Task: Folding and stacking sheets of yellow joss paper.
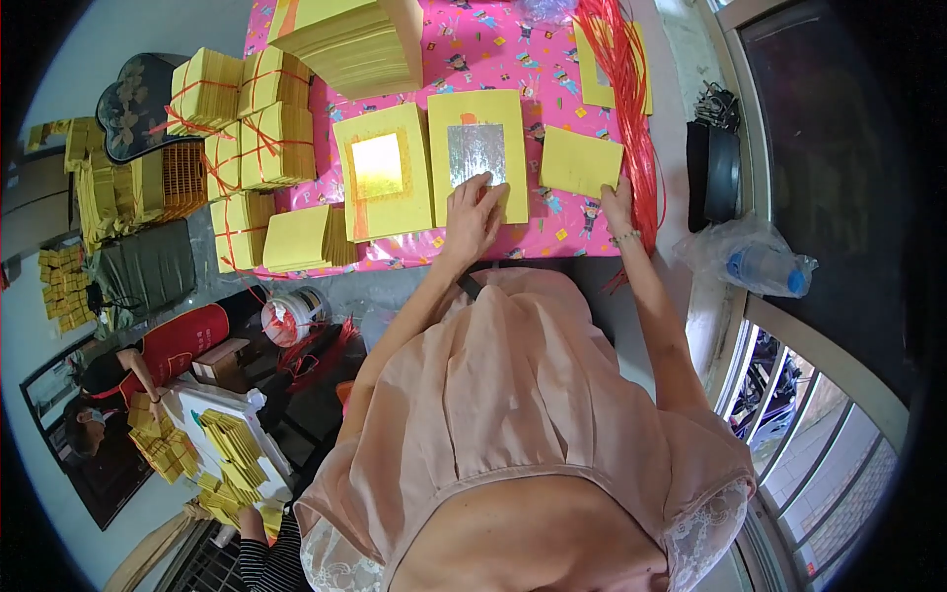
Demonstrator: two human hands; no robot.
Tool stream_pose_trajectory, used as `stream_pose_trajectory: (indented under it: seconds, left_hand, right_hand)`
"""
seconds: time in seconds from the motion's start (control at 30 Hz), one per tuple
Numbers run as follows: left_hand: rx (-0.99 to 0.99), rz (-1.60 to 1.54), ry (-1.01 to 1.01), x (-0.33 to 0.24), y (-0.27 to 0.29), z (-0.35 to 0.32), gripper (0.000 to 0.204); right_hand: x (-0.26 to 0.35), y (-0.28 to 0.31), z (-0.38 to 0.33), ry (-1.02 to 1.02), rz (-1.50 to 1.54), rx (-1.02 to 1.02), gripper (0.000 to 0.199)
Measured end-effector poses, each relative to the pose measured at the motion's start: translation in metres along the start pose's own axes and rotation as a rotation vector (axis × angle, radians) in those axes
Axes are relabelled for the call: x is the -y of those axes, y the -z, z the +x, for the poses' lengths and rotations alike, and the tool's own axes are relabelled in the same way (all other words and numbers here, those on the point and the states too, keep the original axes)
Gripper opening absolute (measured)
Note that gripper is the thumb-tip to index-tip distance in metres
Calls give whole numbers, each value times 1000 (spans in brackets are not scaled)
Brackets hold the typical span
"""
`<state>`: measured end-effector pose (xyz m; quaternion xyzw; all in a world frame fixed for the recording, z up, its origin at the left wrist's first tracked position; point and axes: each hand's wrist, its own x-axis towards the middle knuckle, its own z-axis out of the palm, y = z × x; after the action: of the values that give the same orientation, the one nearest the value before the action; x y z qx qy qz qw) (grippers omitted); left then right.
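Observation:
My left hand (475,210) rests on a stack of yellow paper whose top sheet has a silver foil square (476,150). Its fingers are slightly bent and apart, with the tips on the foil's lower part. My right hand (618,205) pinches the lower right corner of a plain yellow paper piece (582,161), which lies to the right of that stack. Left of the silver one is another yellow paper stack (383,212), topped by a bright gold foil square. All lie on a pink patterned tablecloth (473,49).
Red plastic strings (631,99) hang over the table's right side. Tied yellow paper bundles (278,148) are piled at the left, near a tall paper stack (355,59). A bagged blue-capped bottle (764,268) stands right. At lower left, people handle yellow papers at a white table (187,400).

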<state>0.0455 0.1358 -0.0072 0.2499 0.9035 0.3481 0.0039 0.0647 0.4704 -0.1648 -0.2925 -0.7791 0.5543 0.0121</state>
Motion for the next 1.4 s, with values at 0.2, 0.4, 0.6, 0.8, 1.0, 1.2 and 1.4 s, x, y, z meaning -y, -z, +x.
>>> stream_pose_trajectory:
  seconds: [0.2,0.4,0.6,0.8,1.0,1.2,1.4]
  left_hand:
    - [-78,-74,-104,-15,-13,17,55]
    - [105,-374,172,-73,-76,41,80]
    - [111,-403,489,-46,-146,69,112]
    - [207,-326,601,-50,-145,65,110]
    - [186,-267,579,-56,-156,45,104]
    - [249,-141,479,-44,-171,39,106]
    - [284,-165,474,-37,-166,39,107]
  right_hand:
    - [19,-5,-2,-89,-79,-45,40]
    - [75,-11,-27,-196,-55,-62,39]
    - [65,-15,-30,-91,-281,-160,40]
    - [59,-10,-35,-20,-432,-222,43]
    - [79,-4,-42,-47,-482,-171,41]
    - [79,0,-43,65,-791,-174,38]
    - [74,-1,-37,40,-759,-145,38]
